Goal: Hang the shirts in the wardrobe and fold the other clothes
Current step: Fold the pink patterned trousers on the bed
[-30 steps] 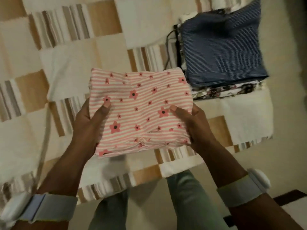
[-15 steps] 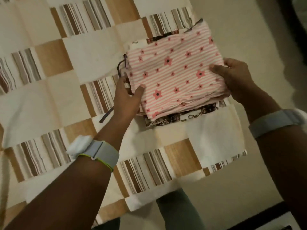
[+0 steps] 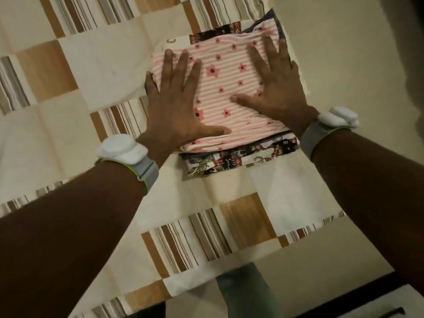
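Pink-striped flowered folded garment [image 3: 226, 88] tops the stack of folded clothes [image 3: 238, 157] on the patchwork bedspread [image 3: 68, 138], directly beneath us; our left hand [image 3: 176, 104] and right hand [image 3: 275, 88] press it, fingers flat and spread.

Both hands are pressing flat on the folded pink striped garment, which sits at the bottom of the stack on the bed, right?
Not quite. In the head view the pink striped garment lies on top of the stack, over the patterned clothes. The left hand and right hand do press flat on it.
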`<state>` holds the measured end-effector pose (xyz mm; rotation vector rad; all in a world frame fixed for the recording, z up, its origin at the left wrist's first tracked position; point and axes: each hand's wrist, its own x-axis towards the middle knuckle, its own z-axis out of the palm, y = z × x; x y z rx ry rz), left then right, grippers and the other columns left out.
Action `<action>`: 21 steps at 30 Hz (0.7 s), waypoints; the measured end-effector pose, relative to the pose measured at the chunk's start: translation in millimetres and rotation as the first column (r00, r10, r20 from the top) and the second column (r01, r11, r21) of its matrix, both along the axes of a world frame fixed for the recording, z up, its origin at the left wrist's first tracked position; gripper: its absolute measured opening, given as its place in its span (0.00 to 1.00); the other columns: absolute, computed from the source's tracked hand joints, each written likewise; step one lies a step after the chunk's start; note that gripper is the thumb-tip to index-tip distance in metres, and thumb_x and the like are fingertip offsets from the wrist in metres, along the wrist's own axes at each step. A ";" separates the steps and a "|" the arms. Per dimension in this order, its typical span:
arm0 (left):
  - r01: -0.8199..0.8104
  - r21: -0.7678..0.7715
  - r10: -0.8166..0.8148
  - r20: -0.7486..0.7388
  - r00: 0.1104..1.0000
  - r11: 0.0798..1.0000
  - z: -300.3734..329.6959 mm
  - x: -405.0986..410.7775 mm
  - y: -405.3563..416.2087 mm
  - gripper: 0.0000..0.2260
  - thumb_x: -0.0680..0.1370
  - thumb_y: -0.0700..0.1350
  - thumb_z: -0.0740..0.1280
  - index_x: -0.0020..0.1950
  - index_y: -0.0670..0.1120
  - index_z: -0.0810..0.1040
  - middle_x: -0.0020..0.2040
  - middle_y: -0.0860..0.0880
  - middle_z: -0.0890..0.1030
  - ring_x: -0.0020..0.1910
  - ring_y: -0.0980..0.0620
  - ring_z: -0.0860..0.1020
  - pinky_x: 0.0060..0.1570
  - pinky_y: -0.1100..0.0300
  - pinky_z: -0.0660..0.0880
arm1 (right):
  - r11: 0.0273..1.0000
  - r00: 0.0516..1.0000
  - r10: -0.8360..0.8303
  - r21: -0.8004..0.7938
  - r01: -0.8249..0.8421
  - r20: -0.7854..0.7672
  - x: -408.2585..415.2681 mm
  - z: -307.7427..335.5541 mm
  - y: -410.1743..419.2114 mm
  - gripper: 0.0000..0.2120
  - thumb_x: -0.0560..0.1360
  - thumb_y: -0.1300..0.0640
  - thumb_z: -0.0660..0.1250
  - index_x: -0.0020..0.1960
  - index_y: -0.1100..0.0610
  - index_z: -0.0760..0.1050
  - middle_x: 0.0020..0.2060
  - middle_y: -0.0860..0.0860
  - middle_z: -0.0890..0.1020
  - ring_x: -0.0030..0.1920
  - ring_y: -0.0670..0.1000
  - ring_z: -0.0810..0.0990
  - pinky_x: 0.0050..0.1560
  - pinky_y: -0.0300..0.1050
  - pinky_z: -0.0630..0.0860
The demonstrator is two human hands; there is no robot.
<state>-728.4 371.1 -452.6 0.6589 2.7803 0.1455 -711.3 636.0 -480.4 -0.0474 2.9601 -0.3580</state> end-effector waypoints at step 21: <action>-0.463 0.022 0.451 0.193 0.871 0.886 -28.8 303.5 -375.8 0.38 0.79 0.67 0.57 0.85 0.57 0.47 0.85 0.51 0.43 0.84 0.47 0.43 0.79 0.37 0.45 | 0.918 0.872 0.394 -0.177 -0.355 0.291 266.8 -3.8 -379.5 0.35 0.79 0.39 0.60 0.83 0.48 0.56 0.84 0.58 0.49 0.83 0.61 0.46 0.78 0.71 0.52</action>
